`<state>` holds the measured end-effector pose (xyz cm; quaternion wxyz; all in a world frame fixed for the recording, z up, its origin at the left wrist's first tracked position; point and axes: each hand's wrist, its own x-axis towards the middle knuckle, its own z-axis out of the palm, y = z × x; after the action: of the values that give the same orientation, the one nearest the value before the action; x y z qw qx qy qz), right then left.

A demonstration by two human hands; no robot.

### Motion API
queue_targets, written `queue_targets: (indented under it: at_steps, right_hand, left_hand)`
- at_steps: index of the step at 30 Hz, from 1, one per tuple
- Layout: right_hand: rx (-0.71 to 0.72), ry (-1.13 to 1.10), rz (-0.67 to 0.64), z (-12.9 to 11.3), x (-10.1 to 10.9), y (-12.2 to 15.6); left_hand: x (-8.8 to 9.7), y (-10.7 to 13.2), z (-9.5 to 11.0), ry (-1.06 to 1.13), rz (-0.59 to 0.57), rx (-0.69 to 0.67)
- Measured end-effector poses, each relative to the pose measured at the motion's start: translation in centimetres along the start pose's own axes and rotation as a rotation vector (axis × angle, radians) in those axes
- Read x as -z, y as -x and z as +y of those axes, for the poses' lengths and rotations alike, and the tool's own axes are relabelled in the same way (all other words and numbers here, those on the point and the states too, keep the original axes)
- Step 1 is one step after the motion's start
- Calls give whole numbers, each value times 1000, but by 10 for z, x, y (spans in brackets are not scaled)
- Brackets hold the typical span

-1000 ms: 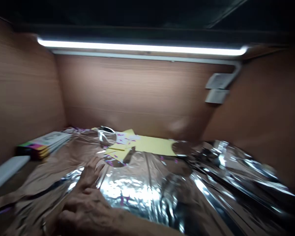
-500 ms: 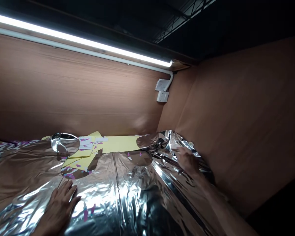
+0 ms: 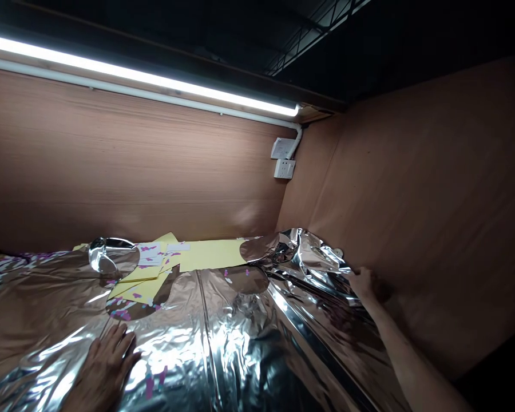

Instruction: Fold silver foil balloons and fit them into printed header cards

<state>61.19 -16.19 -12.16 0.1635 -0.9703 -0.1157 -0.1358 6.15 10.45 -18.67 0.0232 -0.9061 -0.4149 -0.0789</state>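
A wide, shiny silver foil sheet (image 3: 189, 332) with cut-out curves and a lengthwise crease covers the work surface. My left hand (image 3: 105, 363) lies flat on it at the lower left, fingers stretched forward and a little apart. At the sheet's right edge, close to the side wall, my right hand (image 3: 363, 284) has its fingers closed on the foil's border. The foil is wrinkled beside that hand. Yellow paper pieces (image 3: 212, 254) lie at the back, partly under and beside the foil's curved edges.
A brown back wall (image 3: 133, 160) and a brown right wall (image 3: 424, 217) enclose the surface. A lit tube lamp (image 3: 154, 81) runs above. In the corner are a white socket (image 3: 284, 169) and a paper card (image 3: 282, 148). Patterned material (image 3: 8, 263) shows at the far left.
My right hand has moved rightward from on top of the foil to its right edge by the wall. My left hand stays flat in nearly the same place.
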Motion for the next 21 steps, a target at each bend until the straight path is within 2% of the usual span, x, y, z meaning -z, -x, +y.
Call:
queue_targets:
  at_steps: [3, 8, 14, 19, 21]
  right_hand:
    - [-15, 32, -79, 1, 4, -5]
    - [11, 91, -59, 0, 4, -4]
    - [90, 155, 50, 0, 0, 5]
    - [246, 204, 201, 4, 1, 14]
    - [305, 226, 263, 5, 0, 15]
  left_hand:
    - [1, 0, 0, -4, -18, -26]
    - [0, 0, 0, -37, -6, -26]
    - [-2, 1, -1, -10, 10, -51]
    - [-9, 2, -3, 17, 123, -59]
    - [-9, 2, -2, 17, 131, -66]
